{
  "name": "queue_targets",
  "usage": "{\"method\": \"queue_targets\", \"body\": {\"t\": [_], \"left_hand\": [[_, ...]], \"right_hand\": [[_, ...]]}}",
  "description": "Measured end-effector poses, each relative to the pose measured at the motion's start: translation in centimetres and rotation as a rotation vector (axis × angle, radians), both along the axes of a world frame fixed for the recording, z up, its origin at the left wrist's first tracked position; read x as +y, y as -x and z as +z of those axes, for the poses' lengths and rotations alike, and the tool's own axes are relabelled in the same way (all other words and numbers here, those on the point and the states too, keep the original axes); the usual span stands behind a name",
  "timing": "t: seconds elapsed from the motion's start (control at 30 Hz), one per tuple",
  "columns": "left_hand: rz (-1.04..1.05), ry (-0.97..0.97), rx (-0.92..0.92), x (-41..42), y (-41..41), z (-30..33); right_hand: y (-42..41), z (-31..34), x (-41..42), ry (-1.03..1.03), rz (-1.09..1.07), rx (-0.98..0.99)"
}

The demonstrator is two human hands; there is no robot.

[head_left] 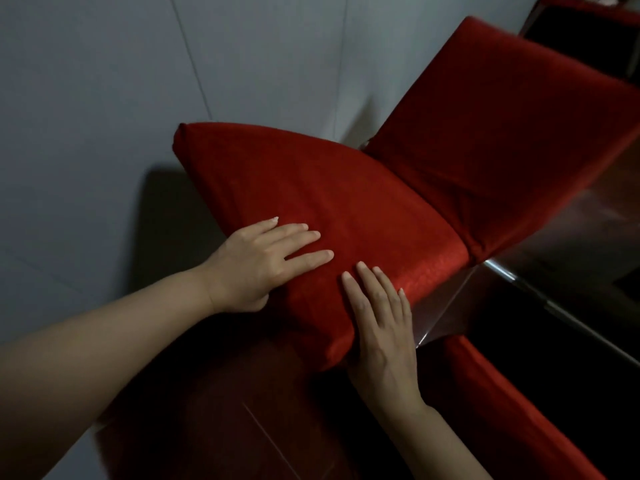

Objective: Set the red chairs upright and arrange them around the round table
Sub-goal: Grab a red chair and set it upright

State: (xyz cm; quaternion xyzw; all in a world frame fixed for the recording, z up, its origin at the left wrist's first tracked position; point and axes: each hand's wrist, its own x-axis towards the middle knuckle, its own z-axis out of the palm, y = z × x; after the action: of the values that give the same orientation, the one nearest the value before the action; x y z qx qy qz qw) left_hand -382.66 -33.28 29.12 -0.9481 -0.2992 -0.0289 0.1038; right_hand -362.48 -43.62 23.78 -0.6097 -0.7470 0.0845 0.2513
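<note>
Your left hand (263,265) and right hand (381,327) lie flat, fingers straight and lightly spread, on the seat cushion of the tilted red chair (311,209) near the grey wall (104,98); curl them round its near edge before righting it.

Nothing readable here tbh, no text, labels, brands or nrs anywhere. The red chair (311,209) fabric is plain, and the wall (104,81) has no signs on it either.
</note>
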Motion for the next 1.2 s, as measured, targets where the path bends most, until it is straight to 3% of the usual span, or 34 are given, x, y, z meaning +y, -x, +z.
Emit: {"method": "queue_targets", "body": {"t": [0.3,0.53,0.77,1.2], "left_hand": [[0.046,0.096,0.06,5.4,-7.7,10.3],[0.063,0.111,0.03,11.0,-14.5,16.6],[0.166,0.136,0.029,18.2,-19.6,19.8],[-0.011,0.143,-0.053,27.7,-25.8,22.9]], "right_hand": [[-3.4,11.5,3.3,0.237,-0.145,-0.021],[-8.1,19.9,8.7,0.186,-0.328,-0.133],[-13.2,24.6,14.1,0.225,-0.463,-0.176],[-16.5,29.4,24.6,0.282,-0.721,-0.366]]}}
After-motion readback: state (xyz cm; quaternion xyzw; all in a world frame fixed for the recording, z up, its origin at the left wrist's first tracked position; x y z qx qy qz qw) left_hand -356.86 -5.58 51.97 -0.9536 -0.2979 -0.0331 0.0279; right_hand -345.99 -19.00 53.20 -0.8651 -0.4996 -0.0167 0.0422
